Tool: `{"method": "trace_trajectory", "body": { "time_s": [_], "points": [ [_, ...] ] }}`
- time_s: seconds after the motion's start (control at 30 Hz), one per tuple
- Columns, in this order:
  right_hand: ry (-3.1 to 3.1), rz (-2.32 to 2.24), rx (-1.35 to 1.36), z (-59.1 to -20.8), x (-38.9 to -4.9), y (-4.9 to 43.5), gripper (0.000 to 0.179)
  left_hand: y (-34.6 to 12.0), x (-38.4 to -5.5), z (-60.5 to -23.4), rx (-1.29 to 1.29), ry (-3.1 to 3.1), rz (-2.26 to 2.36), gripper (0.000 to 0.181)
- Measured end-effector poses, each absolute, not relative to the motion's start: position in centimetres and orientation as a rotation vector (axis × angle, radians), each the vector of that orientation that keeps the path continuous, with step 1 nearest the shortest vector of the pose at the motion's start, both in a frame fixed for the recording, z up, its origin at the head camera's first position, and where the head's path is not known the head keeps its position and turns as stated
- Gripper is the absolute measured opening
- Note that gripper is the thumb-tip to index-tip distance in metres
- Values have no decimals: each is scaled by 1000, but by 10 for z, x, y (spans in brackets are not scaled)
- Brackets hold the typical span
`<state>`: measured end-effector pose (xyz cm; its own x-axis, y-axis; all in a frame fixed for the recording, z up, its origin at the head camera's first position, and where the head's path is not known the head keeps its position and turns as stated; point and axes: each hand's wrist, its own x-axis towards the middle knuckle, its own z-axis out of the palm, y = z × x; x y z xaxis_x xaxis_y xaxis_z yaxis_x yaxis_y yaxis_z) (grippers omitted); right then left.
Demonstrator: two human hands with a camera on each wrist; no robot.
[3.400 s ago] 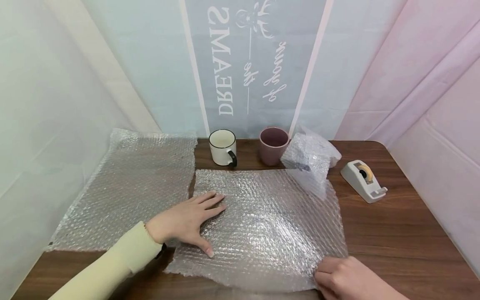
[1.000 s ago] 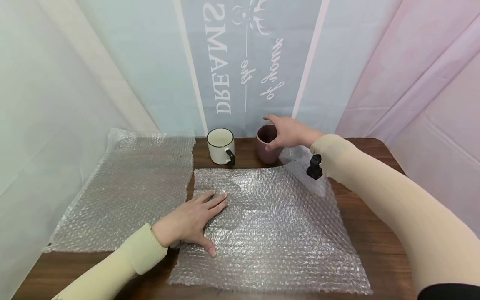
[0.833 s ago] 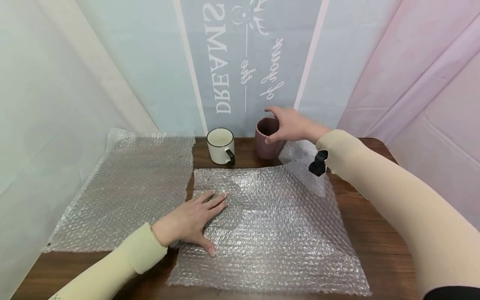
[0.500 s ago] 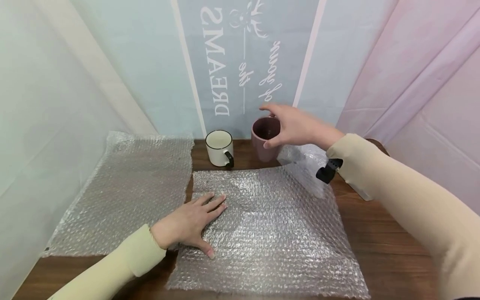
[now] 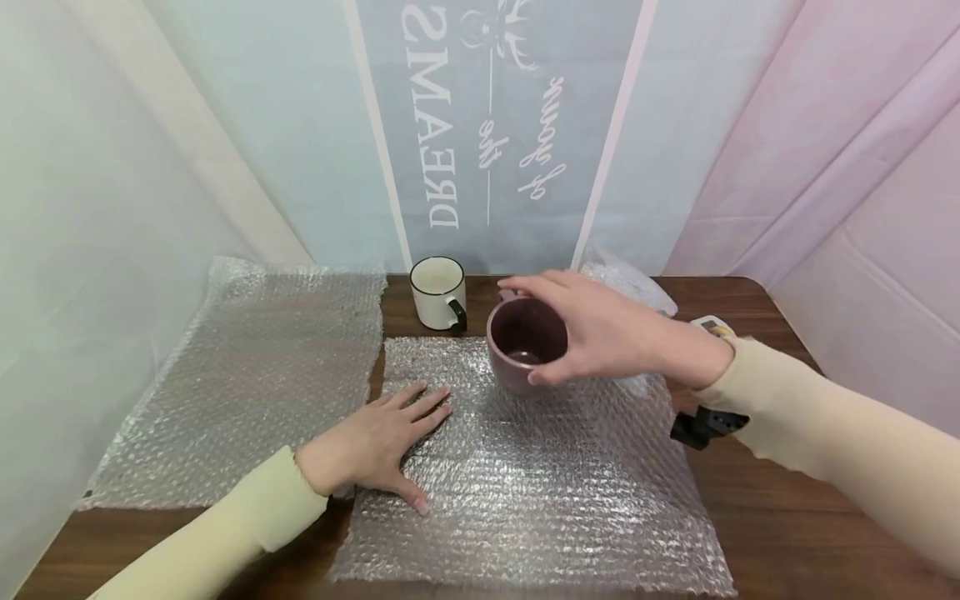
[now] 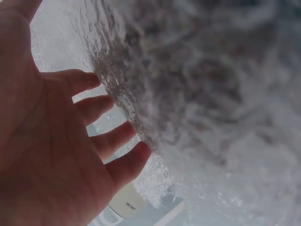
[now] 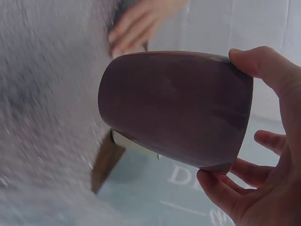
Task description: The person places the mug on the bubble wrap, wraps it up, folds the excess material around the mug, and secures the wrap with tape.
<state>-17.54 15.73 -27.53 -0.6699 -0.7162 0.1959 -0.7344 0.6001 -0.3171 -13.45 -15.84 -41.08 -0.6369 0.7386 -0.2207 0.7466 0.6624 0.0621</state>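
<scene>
Gripping the plum mug (image 5: 517,372) across its rim with the right hand (image 5: 603,329), over the bubble-wrap sheet (image 5: 540,500); resting the spread left hand (image 5: 375,446) there; probably handling slick, breakable ceramic, best cupping its body.

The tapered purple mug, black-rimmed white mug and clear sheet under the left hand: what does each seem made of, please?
Purple mug: probably glazed ceramic, its smooth wall softly shiny.
Black-rimmed white mug: ceramic or enamelled metal; its smooth coat leaves that open.
Clear sheet: plastic bubble wrap, glinting in rows of bubbles.
</scene>
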Motion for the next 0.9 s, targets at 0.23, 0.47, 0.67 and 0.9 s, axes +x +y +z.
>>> {"method": "trace_trajectory", "body": {
  "time_s": [0.23,0.47,0.67,0.9],
  "points": [
    [-2752,555,1288,-295,-151,154,104,-157,-136,-410,1194,2653,-48,127],
    [-2729,603,1336,-317,-139,154,105,-157,-136,-411,1212,2664,-50,127],
    [-2719,622,1377,-334,-134,154,101,-157,-136,-411,1210,2662,-34,127],
    [-2754,668,1360,-345,-137,155,100,-159,-137,-410,1215,2664,-7,127]
  ]
}}
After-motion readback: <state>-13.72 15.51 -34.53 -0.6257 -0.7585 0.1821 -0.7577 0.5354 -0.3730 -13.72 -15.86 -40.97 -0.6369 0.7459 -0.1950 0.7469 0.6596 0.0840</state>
